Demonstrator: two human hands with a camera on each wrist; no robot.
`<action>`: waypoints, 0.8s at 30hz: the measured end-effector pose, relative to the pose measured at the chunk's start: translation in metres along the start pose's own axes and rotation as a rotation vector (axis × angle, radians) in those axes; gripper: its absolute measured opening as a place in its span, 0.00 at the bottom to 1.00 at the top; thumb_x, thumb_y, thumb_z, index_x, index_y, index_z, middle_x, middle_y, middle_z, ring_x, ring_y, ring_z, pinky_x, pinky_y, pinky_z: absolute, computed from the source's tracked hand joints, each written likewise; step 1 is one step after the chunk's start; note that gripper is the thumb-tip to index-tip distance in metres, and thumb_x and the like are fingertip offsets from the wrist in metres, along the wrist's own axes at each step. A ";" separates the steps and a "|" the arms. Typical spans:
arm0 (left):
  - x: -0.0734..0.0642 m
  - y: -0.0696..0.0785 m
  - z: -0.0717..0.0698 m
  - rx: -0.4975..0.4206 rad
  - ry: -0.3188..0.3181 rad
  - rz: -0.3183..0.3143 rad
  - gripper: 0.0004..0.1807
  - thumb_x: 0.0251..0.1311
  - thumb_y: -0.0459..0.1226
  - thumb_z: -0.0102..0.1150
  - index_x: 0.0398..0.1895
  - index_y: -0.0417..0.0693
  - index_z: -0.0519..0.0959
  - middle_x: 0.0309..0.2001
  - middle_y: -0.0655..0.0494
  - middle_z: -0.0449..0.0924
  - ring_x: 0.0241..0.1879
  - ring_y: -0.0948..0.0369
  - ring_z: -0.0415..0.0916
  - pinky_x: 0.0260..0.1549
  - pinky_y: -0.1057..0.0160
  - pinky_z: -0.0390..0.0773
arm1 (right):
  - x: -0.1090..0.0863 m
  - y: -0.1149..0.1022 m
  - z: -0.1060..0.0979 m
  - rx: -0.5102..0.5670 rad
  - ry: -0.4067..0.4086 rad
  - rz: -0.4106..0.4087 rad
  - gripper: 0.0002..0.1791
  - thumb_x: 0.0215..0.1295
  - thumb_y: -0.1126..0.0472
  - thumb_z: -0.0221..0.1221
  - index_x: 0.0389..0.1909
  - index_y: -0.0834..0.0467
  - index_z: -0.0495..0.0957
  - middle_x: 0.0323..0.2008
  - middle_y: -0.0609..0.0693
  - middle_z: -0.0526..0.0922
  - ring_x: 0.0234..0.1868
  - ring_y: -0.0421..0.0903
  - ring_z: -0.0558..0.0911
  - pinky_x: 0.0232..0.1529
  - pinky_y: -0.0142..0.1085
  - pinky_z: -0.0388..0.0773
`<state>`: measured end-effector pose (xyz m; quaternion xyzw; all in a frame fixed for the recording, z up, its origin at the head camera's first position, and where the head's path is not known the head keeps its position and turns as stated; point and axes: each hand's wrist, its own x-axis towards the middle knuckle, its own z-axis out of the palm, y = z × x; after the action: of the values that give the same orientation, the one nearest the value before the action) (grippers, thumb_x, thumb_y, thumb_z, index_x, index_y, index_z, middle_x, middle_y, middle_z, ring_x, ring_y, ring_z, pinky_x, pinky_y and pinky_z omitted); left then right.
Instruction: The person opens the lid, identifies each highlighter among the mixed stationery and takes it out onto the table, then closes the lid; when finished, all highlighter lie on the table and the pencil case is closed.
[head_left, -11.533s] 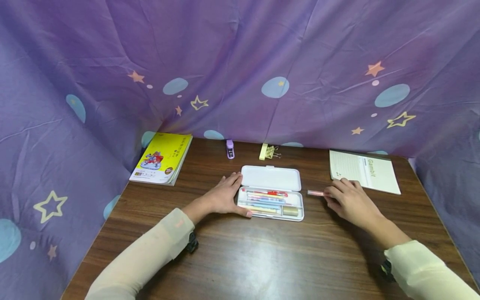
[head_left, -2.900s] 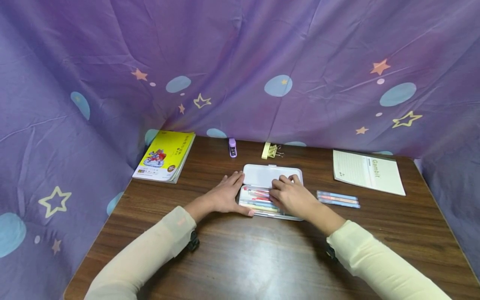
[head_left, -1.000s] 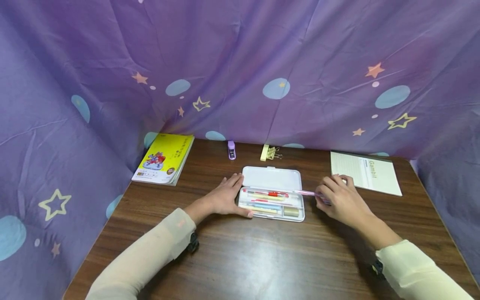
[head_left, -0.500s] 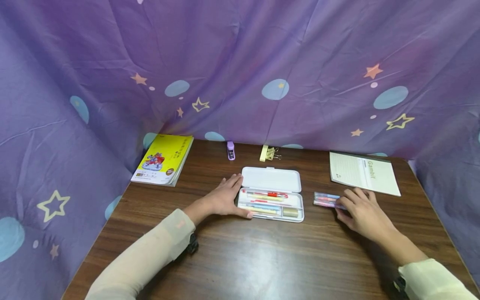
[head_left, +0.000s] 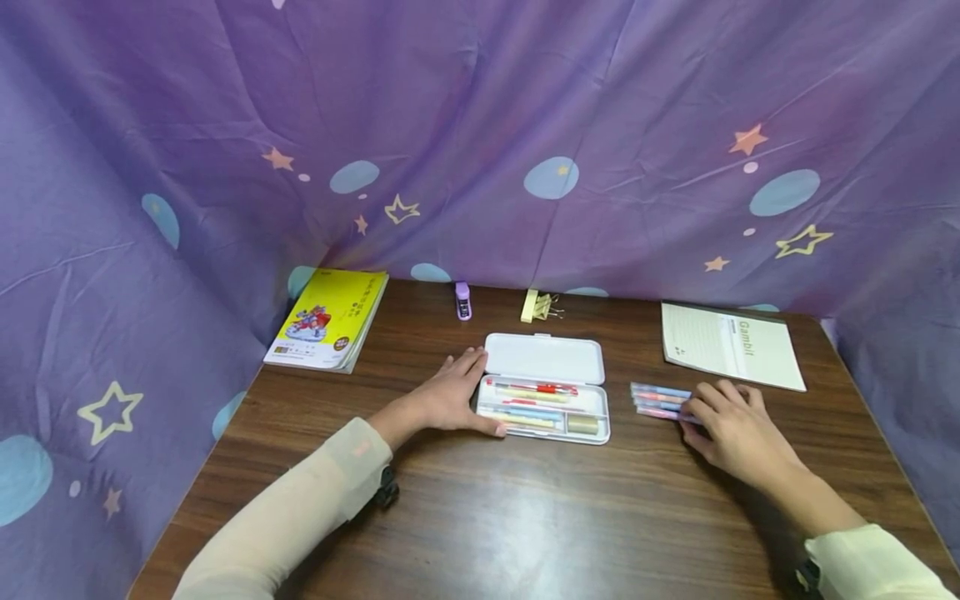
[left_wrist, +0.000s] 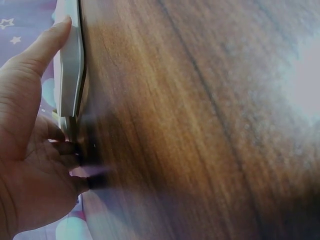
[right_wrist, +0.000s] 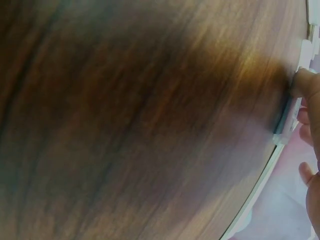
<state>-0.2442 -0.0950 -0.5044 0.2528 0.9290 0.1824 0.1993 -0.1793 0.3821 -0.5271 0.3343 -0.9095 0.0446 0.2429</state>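
A white pencil case lies with its lid folded back, holding red, yellow and blue pens or pencils and a tan block. My left hand rests at its left end, thumb along the front edge and straight fingers near the hinge. In the left wrist view, the thumb touches the side of the pencil case. To the right of the case, several clear-barrelled pens lie side by side, blue and pink. My right hand pinches the nearest pink pen by its right end, which the fingers hide.
On the brown table, a yellow-covered book lies at the back left. A purple stapler and a yellow binder clip stand behind the case. A pale notebook lies at the back right, before a purple curtain.
A pink pen from the case was carried right by my right hand and now lies in front of the other pens. My left hand stays put; earlier, fewer pens lay on the table.
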 end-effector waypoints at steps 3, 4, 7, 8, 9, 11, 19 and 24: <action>0.000 0.000 0.000 -0.001 -0.001 -0.002 0.78 0.57 0.75 0.72 0.92 0.43 0.36 0.93 0.45 0.34 0.93 0.51 0.31 0.91 0.47 0.35 | 0.001 0.000 0.000 -0.009 0.003 0.002 0.14 0.48 0.61 0.74 0.37 0.55 0.83 0.39 0.50 0.81 0.44 0.59 0.77 0.44 0.65 0.72; 0.000 0.000 0.000 -0.001 -0.003 -0.004 0.78 0.57 0.75 0.72 0.92 0.43 0.36 0.93 0.45 0.33 0.93 0.51 0.31 0.91 0.47 0.35 | 0.001 0.000 0.000 -0.011 0.003 0.002 0.15 0.48 0.61 0.74 0.37 0.55 0.83 0.39 0.50 0.81 0.44 0.59 0.77 0.45 0.65 0.72; 0.000 0.000 0.000 -0.001 -0.007 -0.011 0.78 0.57 0.74 0.72 0.92 0.44 0.36 0.93 0.46 0.33 0.93 0.51 0.30 0.91 0.47 0.35 | 0.001 -0.001 0.000 -0.009 -0.005 0.008 0.16 0.47 0.61 0.75 0.38 0.55 0.84 0.39 0.51 0.81 0.44 0.59 0.77 0.45 0.65 0.72; 0.000 0.000 0.000 -0.002 -0.008 -0.012 0.78 0.57 0.74 0.72 0.92 0.44 0.36 0.93 0.46 0.33 0.93 0.51 0.30 0.91 0.47 0.35 | 0.001 0.000 0.000 -0.008 -0.009 0.011 0.16 0.47 0.61 0.75 0.38 0.55 0.84 0.39 0.51 0.81 0.45 0.59 0.77 0.45 0.65 0.72; 0.000 0.000 0.000 -0.003 -0.008 -0.014 0.78 0.57 0.74 0.72 0.92 0.44 0.36 0.93 0.46 0.32 0.93 0.51 0.30 0.91 0.47 0.34 | 0.002 0.000 0.000 -0.008 -0.011 0.013 0.16 0.47 0.61 0.75 0.38 0.55 0.84 0.39 0.51 0.81 0.45 0.59 0.77 0.45 0.66 0.72; 0.000 0.000 0.000 -0.004 -0.006 -0.015 0.78 0.57 0.74 0.72 0.92 0.43 0.36 0.93 0.45 0.33 0.93 0.51 0.31 0.91 0.47 0.35 | 0.002 0.000 0.001 -0.010 -0.013 0.018 0.16 0.47 0.61 0.75 0.38 0.55 0.84 0.39 0.51 0.81 0.45 0.59 0.77 0.45 0.66 0.72; 0.000 -0.001 0.000 -0.003 -0.003 -0.009 0.78 0.57 0.74 0.72 0.92 0.43 0.36 0.93 0.45 0.33 0.93 0.50 0.30 0.91 0.47 0.35 | 0.009 -0.004 0.004 -0.003 0.001 0.022 0.12 0.57 0.54 0.69 0.38 0.56 0.85 0.39 0.51 0.81 0.44 0.59 0.77 0.44 0.65 0.72; 0.001 -0.001 0.001 -0.010 0.000 -0.001 0.78 0.57 0.73 0.72 0.92 0.42 0.36 0.93 0.43 0.34 0.93 0.50 0.30 0.91 0.46 0.34 | 0.033 -0.018 0.004 0.013 -0.013 0.024 0.14 0.57 0.54 0.72 0.41 0.57 0.88 0.41 0.53 0.82 0.46 0.58 0.78 0.43 0.64 0.73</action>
<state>-0.2455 -0.0951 -0.5060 0.2514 0.9282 0.1872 0.2007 -0.1915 0.3473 -0.5166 0.3254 -0.9146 0.0514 0.2343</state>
